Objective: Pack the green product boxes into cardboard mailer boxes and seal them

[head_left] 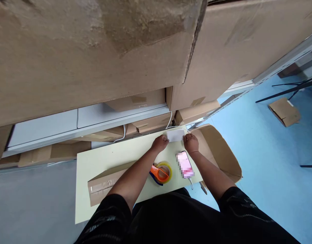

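Observation:
A small white rectangular piece (175, 135), like a flat box or a stack of card, lies at the far edge of the pale table (105, 158). My left hand (160, 143) has its fingers curled and closed at the left end of this piece. At the right end my right hand (191, 142) grips it with bent fingers. Close to my right forearm rests a phone (185, 165) with a lit, partly blurred screen and a cable plugged in. Between my forearms sits an orange tape dispenser (162, 173) with a yellowish roll.
A long cardboard box (102, 185) lies on the table's left part, partly behind my left forearm. An open carton (223, 152) stands on the floor at right. Large cartons (115, 57) fill the shelf (95, 123) ahead. Flattened cardboard (285, 112) lies on the blue floor.

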`<state>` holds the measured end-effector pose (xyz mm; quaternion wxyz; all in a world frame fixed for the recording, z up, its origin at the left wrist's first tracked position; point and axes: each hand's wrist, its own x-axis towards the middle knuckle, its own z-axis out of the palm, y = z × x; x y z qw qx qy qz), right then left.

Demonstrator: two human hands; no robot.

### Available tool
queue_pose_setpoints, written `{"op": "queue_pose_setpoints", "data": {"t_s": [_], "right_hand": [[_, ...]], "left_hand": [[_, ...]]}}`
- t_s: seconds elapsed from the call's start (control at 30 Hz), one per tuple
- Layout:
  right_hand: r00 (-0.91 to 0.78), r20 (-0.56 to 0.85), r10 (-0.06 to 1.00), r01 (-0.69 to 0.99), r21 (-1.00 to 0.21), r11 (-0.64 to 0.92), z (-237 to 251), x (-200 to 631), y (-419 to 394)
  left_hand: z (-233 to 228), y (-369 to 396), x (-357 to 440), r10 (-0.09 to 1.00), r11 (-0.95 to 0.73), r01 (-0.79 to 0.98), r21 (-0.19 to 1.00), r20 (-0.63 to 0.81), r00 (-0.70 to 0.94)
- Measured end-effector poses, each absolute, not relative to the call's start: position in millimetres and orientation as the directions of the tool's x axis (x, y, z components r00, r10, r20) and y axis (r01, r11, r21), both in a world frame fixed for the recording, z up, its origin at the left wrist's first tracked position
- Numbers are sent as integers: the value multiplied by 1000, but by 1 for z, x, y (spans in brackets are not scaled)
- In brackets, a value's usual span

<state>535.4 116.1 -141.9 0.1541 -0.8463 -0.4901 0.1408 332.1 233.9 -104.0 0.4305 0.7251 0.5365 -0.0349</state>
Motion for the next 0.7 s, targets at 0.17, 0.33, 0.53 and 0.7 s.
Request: {"op": "queue_pose_setpoints", "data": {"t_s": [0.17, 0.33, 0.53, 0.7], "right_hand": [[515, -83, 853, 750, -438, -496, -144, 532, 117], [502, -118, 857, 685, -550, -478, -146, 528, 118], [587, -116, 801, 610, -586, -532, -156, 528, 120], [622, -151, 769, 516, -659, -547, -165, 530, 120]], "left_hand": [[-118, 237, 345, 767, 38, 811, 583, -537, 350], [-120, 237, 349, 774, 63, 845, 530, -560, 294], [-127, 239, 355, 777, 95, 866, 492, -580, 245], [-125, 238, 354, 774, 72, 843, 533, -563, 290]]}}
